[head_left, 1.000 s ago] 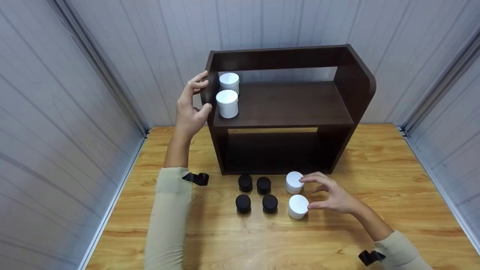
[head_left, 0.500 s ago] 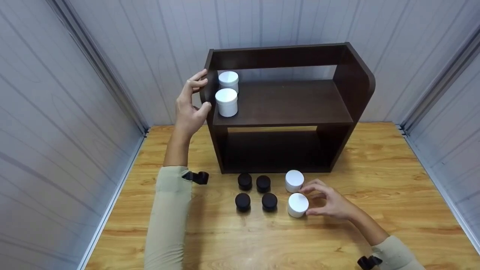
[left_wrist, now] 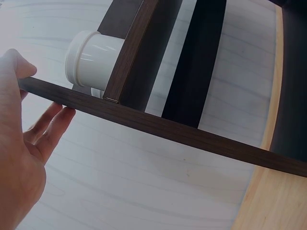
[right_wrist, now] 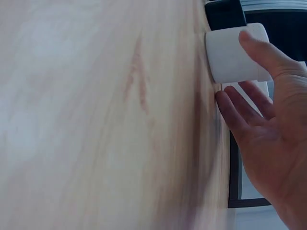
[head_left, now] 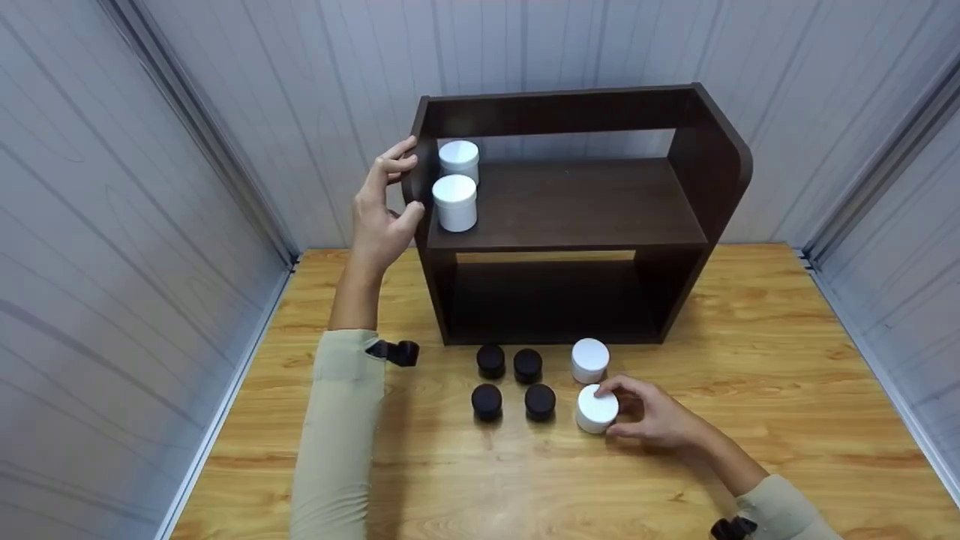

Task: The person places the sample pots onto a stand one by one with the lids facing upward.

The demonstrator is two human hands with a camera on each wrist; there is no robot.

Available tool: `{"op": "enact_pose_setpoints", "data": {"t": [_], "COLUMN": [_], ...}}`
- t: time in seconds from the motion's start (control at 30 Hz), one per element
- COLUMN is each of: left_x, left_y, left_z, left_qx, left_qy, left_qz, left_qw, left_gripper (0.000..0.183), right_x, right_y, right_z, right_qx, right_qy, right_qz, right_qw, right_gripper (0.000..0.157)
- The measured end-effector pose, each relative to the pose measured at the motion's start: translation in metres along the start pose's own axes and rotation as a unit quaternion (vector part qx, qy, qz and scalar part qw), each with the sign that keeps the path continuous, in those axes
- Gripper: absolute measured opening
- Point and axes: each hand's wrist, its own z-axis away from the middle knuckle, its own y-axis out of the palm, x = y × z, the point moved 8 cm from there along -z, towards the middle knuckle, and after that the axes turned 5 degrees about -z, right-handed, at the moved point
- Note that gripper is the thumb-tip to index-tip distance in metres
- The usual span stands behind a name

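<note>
With thumb and fingers on either side of its edge, my left hand (head_left: 381, 229) grips the left side panel (left_wrist: 124, 117) of a dark brown two-tier shelf (head_left: 585, 202). My right hand (head_left: 651, 416) holds the nearer white lidded jar (head_left: 592, 421) on the table, one fingertip at its lid and the thumb low on its side. The right wrist view shows the thumb on this white jar (right_wrist: 232, 55) and the other fingers at its opposite side. Right behind it stands another white jar (head_left: 590, 361).
Two white jars (head_left: 455, 206) stand at the left end of the upper shelf board. Several small black jars (head_left: 540, 403) are on the wooden table (head_left: 525, 487) left of the white ones, before the shelf. Pale panel walls (head_left: 187, 225) enclose the table.
My right hand has moved from beside the two table jars toward the nearer one, and its fingers have come around that jar. My left hand stays on the shelf's side panel.
</note>
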Motion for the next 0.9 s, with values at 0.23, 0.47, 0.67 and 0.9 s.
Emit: {"op": "enact_pose_setpoints", "data": {"t": [0.23, 0.47, 0.67, 0.9], "left_x": [-0.0011, -0.0024, -0.0015, -0.0002], "left_y": [0.0004, 0.0006, -0.0001, -0.0004], "left_z": [0.0002, 0.0007, 0.0018, 0.0007], "left_qx": [-0.001, -0.001, -0.001, 0.002], "left_qy": [-0.001, -0.001, -0.004, -0.001], "left_qz": [-0.005, -0.008, -0.008, -0.005], "left_qw": [1.0, 1.0, 1.0, 1.0], "left_gripper": [0.046, 0.046, 0.047, 0.045], "right_x": [0.0002, 0.0002, -0.0001, 0.0064], "right_y": [0.0014, 0.002, 0.0019, -0.0011], "right_z": [-0.0021, -0.001, -0.0005, -0.0003], "right_qx": [0.0, -0.007, -0.008, -0.002], "right_qy": [-0.004, -0.009, -0.005, -0.003], "right_qz": [0.001, -0.005, -0.009, 0.009], "right_qw": [1.0, 1.0, 1.0, 1.0], "right_gripper": [0.043, 0.043, 0.043, 0.039]}}
